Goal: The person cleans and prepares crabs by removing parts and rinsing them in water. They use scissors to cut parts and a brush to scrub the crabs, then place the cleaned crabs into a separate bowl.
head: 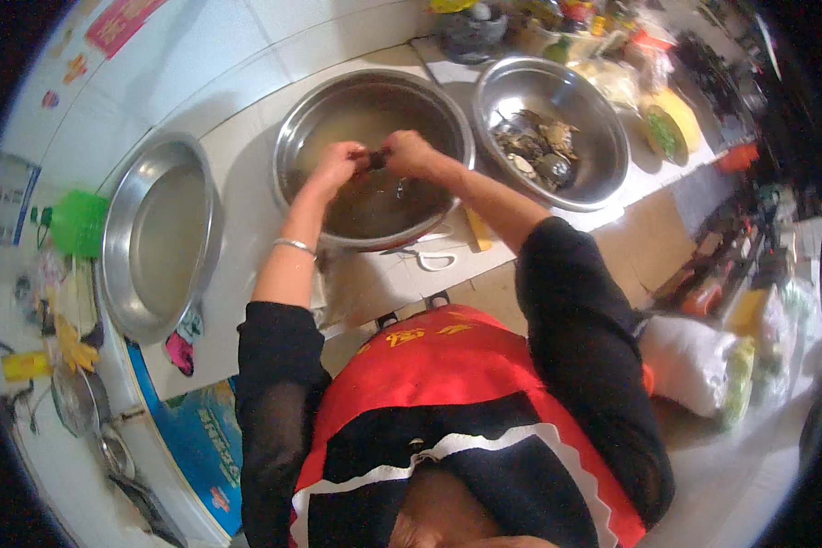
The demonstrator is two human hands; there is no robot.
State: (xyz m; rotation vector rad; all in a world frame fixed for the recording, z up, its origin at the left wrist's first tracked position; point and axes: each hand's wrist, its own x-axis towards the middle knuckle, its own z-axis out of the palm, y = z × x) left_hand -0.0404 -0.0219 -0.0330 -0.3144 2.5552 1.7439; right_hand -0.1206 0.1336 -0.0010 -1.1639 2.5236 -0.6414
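Observation:
My left hand (342, 164) and my right hand (411, 154) meet above a large steel basin (292, 205) of murky brown water. Between their fingertips both grip a small dark piece (378, 160), too blurred to name. Water drips below my right hand. To the right, a second steel basin (599, 161) holds several wet dark and pale pieces of animal food (538, 147); their kind is unclear. Scissors with white handles (438, 261) lie at the near rim of the water basin, beside a yellow strip-like object (478, 229).
An oval steel basin (205, 253) with cloudy water stands at the left. A pink cloth-like item (180, 353) hangs near the counter's left corner. A green chopped vegetable (661, 133), bags and bottles crowd the right end. A green plastic basket (79, 222) is at far left.

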